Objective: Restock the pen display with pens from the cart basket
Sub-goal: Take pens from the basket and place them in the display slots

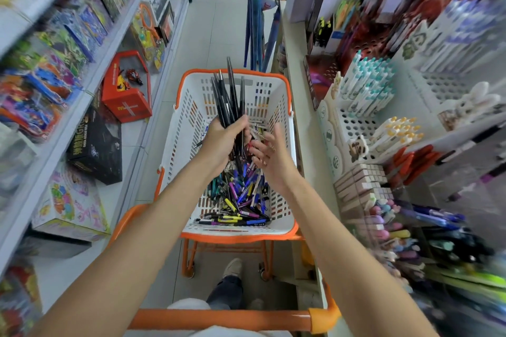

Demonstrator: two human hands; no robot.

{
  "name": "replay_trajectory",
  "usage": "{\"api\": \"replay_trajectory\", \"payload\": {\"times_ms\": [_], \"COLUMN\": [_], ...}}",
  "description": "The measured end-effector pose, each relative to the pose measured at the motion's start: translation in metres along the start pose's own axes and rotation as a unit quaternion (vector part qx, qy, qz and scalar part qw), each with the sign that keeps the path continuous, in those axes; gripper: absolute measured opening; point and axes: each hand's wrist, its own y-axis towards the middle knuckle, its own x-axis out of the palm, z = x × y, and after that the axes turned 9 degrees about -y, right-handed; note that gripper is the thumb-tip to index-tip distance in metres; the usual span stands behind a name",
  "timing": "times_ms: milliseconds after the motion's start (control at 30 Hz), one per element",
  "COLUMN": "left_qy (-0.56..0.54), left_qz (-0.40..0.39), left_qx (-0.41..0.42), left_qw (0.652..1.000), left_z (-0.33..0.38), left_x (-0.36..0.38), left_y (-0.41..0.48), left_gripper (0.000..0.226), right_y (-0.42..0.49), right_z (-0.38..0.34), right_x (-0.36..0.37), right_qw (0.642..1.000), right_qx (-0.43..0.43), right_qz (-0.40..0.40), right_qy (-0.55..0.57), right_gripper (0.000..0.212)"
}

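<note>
Many black pens (230,93) stick up from our left hand (219,142), gripped in a bunch over the cart basket (238,232); our right hand (269,152) is wide beside them, holding nothing; the bunch fans out, so loose ones may slip and fall before we reach the pen display (356,123).

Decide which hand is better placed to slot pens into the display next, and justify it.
Probably the right hand: it is open, empty and on the side of the pen display. The left hand grips the black pens over the basket, so it can feed them across.
</note>
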Motion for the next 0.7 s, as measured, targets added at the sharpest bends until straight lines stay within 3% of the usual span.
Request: {"api": "replay_trajectory", "payload": {"times_ms": [67,133,167,233,433,533,700], "left_qy": [0.012,0.033,0.040,0.063,0.157,0.098,-0.034], "left_qz": [0.053,0.082,0.086,0.080,-0.033,-0.112,-0.261], "left_qx": [0.057,0.069,0.065,0.062,0.086,0.054,-0.072], "left_qw": [0.997,0.994,0.993,0.993,0.983,0.987,0.962], "left_z": [0.002,-0.005,-0.011,-0.016,0.002,0.009,0.019], "left_x": [0.018,0.034,0.040,0.050,0.078,0.100,0.151], "left_y": [-0.003,-0.008,-0.011,-0.018,-0.026,-0.032,-0.051], "left_gripper": [0.019,0.015,0.009,0.008,0.007,0.014,0.011], "right_y": [-0.003,-0.009,-0.012,-0.017,-0.030,-0.044,-0.111], "right_z": [0.013,0.010,0.002,-0.017,-0.045,-0.059,-0.105], "right_x": [0.013,0.024,0.027,0.026,0.008,-0.024,-0.105], "right_qw": [0.991,0.950,0.929,0.924,0.955,0.973,0.950], "right_qx": [0.084,0.153,0.158,0.118,0.034,-0.042,-0.196], "right_qz": [-0.004,0.006,0.012,0.034,0.078,0.136,0.240], "right_qy": [0.106,0.272,0.335,0.363,0.282,0.181,-0.037], "right_gripper": [0.073,0.075,0.073,0.064,0.066,0.074,0.031]}}
